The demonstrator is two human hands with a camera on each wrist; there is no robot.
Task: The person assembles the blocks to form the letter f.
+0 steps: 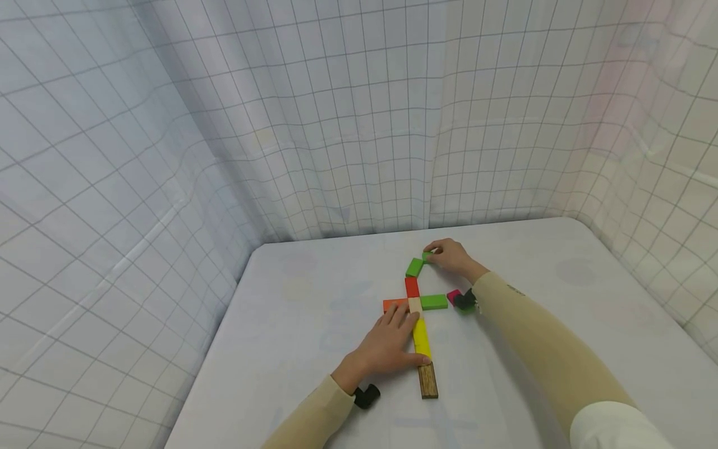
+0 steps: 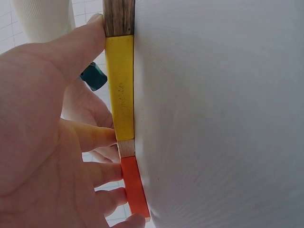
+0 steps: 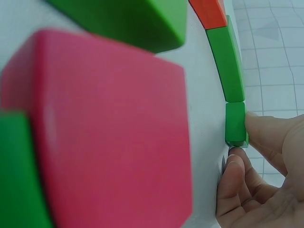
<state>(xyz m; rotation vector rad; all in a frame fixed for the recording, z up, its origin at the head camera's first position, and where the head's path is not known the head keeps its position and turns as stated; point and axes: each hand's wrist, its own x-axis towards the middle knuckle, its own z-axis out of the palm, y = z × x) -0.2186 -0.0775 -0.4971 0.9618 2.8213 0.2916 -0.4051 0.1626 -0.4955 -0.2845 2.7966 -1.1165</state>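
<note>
Pink block (image 3: pixel 116 128) looming in the right wrist view, around the middle of the table (image 1: pixel 291 312), just right of the long green block (image 1: pixel 434 302). Could get knocked by the dark wrist mount (image 1: pixel 465 299), close above or touching, cannot tell which. Nearer the table's far edge, small green block (image 3: pixel 235 123) pinched between thumb and fingers of the right hand (image 1: pixel 450 257). With a twist on release, likely to drag the neighbouring green block (image 1: pixel 415 267) askew, perhaps the red block (image 1: pixel 412 287) too. Toward the near edge, left hand (image 1: pixel 387 346) spread, thumb at the seam of yellow block (image 1: pixel 422 340) and brown block (image 1: pixel 428 381), fingertips against yellow and orange block (image 2: pixel 135 187). Pressed too hard sideways, apt to bow the row or open that seam.
</note>
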